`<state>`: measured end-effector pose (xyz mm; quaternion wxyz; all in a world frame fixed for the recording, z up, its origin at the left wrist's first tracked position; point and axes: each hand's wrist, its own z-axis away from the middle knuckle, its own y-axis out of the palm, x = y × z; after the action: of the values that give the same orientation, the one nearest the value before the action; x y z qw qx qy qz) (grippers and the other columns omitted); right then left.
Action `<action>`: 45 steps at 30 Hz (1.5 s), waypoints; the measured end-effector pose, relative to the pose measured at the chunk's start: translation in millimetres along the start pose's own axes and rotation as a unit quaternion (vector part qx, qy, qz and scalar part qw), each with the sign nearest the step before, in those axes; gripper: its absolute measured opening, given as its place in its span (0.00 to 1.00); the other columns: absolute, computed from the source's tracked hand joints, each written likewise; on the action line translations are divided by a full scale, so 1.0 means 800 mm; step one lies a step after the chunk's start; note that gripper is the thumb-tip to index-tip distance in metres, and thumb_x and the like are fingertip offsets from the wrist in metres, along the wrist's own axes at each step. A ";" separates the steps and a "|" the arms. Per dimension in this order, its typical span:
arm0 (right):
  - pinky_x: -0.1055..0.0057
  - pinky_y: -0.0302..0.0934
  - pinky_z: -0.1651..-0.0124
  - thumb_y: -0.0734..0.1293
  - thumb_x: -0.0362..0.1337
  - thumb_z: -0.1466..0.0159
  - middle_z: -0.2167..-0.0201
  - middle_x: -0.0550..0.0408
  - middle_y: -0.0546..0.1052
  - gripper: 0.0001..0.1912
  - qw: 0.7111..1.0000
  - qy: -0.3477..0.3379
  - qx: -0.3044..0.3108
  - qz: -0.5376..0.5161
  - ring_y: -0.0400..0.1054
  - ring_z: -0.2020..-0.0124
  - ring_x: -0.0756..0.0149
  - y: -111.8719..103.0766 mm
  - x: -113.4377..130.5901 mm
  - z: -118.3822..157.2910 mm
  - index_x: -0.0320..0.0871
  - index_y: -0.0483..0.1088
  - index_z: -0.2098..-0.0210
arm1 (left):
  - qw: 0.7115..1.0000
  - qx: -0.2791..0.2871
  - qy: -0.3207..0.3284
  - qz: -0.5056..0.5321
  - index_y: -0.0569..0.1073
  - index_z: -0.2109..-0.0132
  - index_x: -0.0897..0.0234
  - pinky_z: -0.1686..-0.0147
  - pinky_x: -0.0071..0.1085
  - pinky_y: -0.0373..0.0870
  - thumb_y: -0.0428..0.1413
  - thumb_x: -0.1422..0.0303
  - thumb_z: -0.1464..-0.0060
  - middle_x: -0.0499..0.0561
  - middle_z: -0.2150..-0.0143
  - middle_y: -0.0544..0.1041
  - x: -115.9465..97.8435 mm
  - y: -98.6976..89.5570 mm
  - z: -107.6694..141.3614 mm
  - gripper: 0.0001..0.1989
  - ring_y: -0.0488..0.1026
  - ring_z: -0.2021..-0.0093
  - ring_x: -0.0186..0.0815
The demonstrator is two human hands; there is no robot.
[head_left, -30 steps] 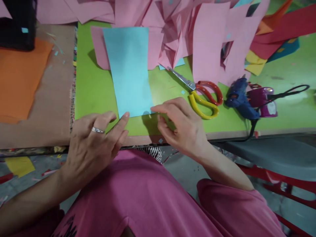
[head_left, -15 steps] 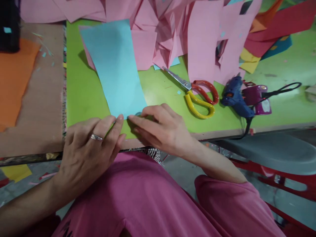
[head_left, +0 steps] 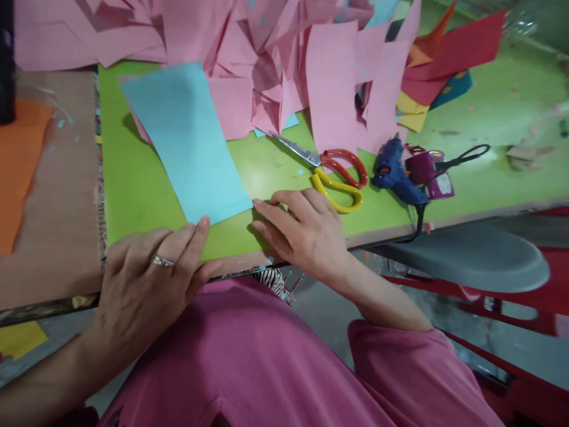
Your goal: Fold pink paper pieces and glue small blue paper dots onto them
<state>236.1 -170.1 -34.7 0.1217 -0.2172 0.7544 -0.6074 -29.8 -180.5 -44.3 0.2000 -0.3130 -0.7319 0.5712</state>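
A light blue sheet of paper [head_left: 182,142] lies on the green board, over a pink sheet that shows at its left side. My left hand [head_left: 149,276], with a ring on one finger, rests flat at the near left corner of the blue sheet, forefinger tip on the edge. At the near right corner, the forefinger tip of my right hand [head_left: 306,231] touches the paper, its thumb apart below. Right of the sheet lie scissors [head_left: 317,160] with one red and one yellow handle.
Crumpled and cut pink paper [head_left: 331,83] covers the far side. A blue glue gun [head_left: 393,169] lies on the right beside a purple object [head_left: 427,169]. Orange paper [head_left: 20,160] is at left. A grey stool seat [head_left: 471,258] stands beyond the table edge.
My right hand's fingertip has moved from the middle of the blue sheet's near edge out to its right corner. My left hand stays at the left corner. The whole view has shifted.
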 end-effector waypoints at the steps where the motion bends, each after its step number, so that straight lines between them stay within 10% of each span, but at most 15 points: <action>1: 0.63 0.62 0.56 0.64 0.45 0.27 0.57 0.50 0.78 0.14 1.000 -0.003 -0.002 -0.014 0.67 0.60 0.60 0.000 -0.001 0.000 0.44 0.73 0.49 | 1.000 -0.005 -0.001 -0.002 0.56 0.27 0.64 0.56 0.46 0.65 0.58 0.59 0.36 0.59 0.50 0.80 0.000 0.001 0.000 0.37 0.76 0.55 0.51; 8: 0.54 0.65 0.47 0.61 0.39 0.28 0.50 0.43 0.76 0.15 0.990 0.130 -0.032 0.043 0.69 0.48 0.51 -0.025 -0.050 0.012 0.42 0.70 0.45 | 0.999 0.000 0.002 0.048 0.72 0.40 0.63 0.60 0.43 0.66 0.50 0.64 0.32 0.58 0.58 0.80 0.017 0.003 -0.003 0.18 0.74 0.60 0.49; 13: 0.50 0.66 0.48 0.59 0.33 0.33 0.51 0.36 0.78 0.20 0.966 0.226 0.077 0.101 0.71 0.52 0.46 -0.044 -0.094 0.031 0.36 0.70 0.44 | 0.992 0.031 0.009 0.120 0.74 0.53 0.65 0.58 0.44 0.67 0.47 0.62 0.31 0.58 0.59 0.78 0.026 -0.002 -0.022 0.14 0.73 0.59 0.49; 23: 0.55 0.65 0.52 0.65 0.33 0.45 0.58 0.40 0.78 0.20 0.961 0.239 0.135 0.022 0.72 0.54 0.47 -0.064 -0.123 0.033 0.38 0.73 0.53 | 0.946 0.101 -0.082 0.296 0.73 0.63 0.59 0.70 0.35 0.61 0.51 0.64 0.37 0.49 0.67 0.78 0.023 -0.019 -0.046 0.08 0.72 0.69 0.39; 27: 0.61 0.64 0.61 0.67 0.39 0.45 0.66 0.47 0.77 0.13 0.957 0.280 0.071 -0.032 0.71 0.66 0.55 -0.080 -0.124 0.043 0.42 0.71 0.61 | 0.851 -0.047 -0.180 0.491 0.75 0.61 0.57 0.73 0.27 0.67 0.61 0.62 0.41 0.45 0.70 0.76 0.030 -0.039 -0.055 0.06 0.72 0.72 0.31; 30: 0.62 0.65 0.62 0.70 0.43 0.43 0.67 0.52 0.76 0.13 0.946 0.277 -0.001 -0.168 0.71 0.67 0.58 -0.085 -0.108 0.046 0.45 0.70 0.61 | 0.699 -0.173 -0.248 0.648 0.74 0.63 0.58 0.72 0.23 0.72 0.65 0.65 0.45 0.43 0.69 0.76 0.029 -0.049 -0.066 0.08 0.73 0.72 0.28; 34: 0.64 0.69 0.54 0.73 0.46 0.39 0.58 0.54 0.76 0.23 0.854 0.227 -0.045 -0.466 0.73 0.58 0.62 -0.078 -0.059 0.033 0.51 0.66 0.48 | 0.540 -0.220 -0.280 0.763 0.71 0.66 0.60 0.72 0.22 0.75 0.69 0.68 0.52 0.42 0.71 0.76 0.020 -0.048 -0.088 0.12 0.75 0.73 0.27; 40: 0.77 0.52 0.75 0.79 0.59 0.48 0.68 0.61 0.64 0.33 0.745 0.154 0.137 -0.635 0.55 0.73 0.74 -0.067 -0.014 0.013 0.49 0.65 0.53 | 0.481 -0.259 -0.273 0.792 0.69 0.65 0.60 0.70 0.22 0.76 0.71 0.68 0.55 0.40 0.71 0.75 0.017 -0.055 -0.102 0.17 0.76 0.72 0.26; 45: 0.75 0.46 0.76 0.71 0.72 0.50 0.68 0.62 0.61 0.39 0.736 0.110 0.229 -0.627 0.48 0.75 0.74 -0.069 -0.017 0.017 0.51 0.63 0.52 | 0.478 -0.299 -0.254 0.785 0.70 0.66 0.60 0.71 0.22 0.74 0.72 0.64 0.57 0.41 0.71 0.76 0.022 -0.069 -0.103 0.18 0.76 0.70 0.27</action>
<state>264.1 -184.7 14.4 -0.3248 -0.5384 0.2933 -0.7201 -1.9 -118.1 29.2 -0.6327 -0.6392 -0.3262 0.2910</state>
